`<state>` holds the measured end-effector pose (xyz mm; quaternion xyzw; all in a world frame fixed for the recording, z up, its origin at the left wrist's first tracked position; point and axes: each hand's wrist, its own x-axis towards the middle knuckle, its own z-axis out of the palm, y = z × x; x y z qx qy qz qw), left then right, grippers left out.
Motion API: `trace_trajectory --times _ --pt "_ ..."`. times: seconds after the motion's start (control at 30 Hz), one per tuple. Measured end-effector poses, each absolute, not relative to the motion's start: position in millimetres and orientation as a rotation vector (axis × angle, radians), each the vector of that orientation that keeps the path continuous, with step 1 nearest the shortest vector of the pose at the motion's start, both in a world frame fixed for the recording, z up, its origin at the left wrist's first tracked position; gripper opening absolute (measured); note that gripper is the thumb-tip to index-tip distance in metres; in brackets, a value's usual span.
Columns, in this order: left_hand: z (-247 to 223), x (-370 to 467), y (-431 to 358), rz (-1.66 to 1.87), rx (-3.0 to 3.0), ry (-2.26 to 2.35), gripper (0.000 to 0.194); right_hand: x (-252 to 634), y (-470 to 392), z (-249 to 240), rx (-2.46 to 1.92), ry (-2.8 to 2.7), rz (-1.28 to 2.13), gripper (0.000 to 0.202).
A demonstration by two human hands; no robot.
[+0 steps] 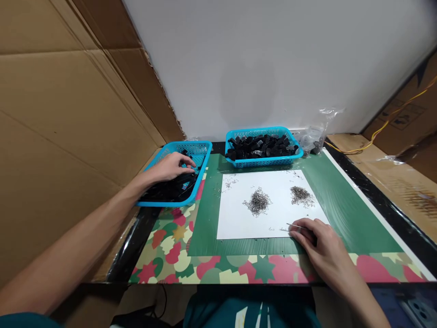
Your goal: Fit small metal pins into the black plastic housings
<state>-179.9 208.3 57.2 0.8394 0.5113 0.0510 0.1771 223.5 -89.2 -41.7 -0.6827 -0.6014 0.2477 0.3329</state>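
Note:
My left hand (174,166) reaches over the left blue basket (205,157), its fingers curved and apart just above dark pieces (167,189) lying inside. Nothing shows between the fingertips. My right hand (319,237) rests at the lower right corner of a white sheet (235,225), closed around thin metal tweezers (294,225) whose tips point left. On the sheet, a pile of tiny bent metal wire pieces (258,202) sits near the middle. A smaller pile of the same pieces (302,196) lies to the right, with a few strays near the tweezers.
A second blue basket (262,162) full of black parts stands at the back against the wall. Beside it are clear plastic bags (316,139). Cardboard (75,91) rises on the left; a yellow cable (378,130) runs on the right. A green mat (362,214) lies under the sheet.

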Motion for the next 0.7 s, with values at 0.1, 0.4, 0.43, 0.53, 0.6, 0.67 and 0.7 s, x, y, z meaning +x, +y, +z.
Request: trace_trajectory --times 0.1,0.4,0.43,0.53,0.6,0.67,0.7 --pt "58.6 -181.3 205.5 0.117 2.367 1.415 0.051 222.7 -89.6 -43.2 -1.778 -1.611 0.622 0.028" --pt "69.2 -184.5 191.1 0.26 2.45 1.549 0.034 222.8 -89.7 -51.7 -1.763 -1.539 0.633 0.037" --pt "72.7 -184.7 189.5 0.303 2.453 1.582 0.034 223.0 -90.0 -53.7 -1.77 -1.539 0.626 0.036" --pt "84.4 -182.2 183.4 0.449 2.448 1.645 0.034 222.4 -90.5 -57.7 -1.773 -1.553 0.611 0.035" --pt "91.2 -175.7 176.3 0.534 2.44 1.642 0.034 221.7 -90.2 -58.0 -1.756 -1.552 0.621 0.033" --pt "95.5 -164.0 165.1 0.617 2.39 1.578 0.034 221.5 -89.4 -56.3 -1.727 -1.534 0.663 0.032" --pt "96.5 -156.0 157.8 0.652 2.341 1.52 0.033 221.6 -88.8 -54.8 -1.707 -1.52 0.693 0.031"
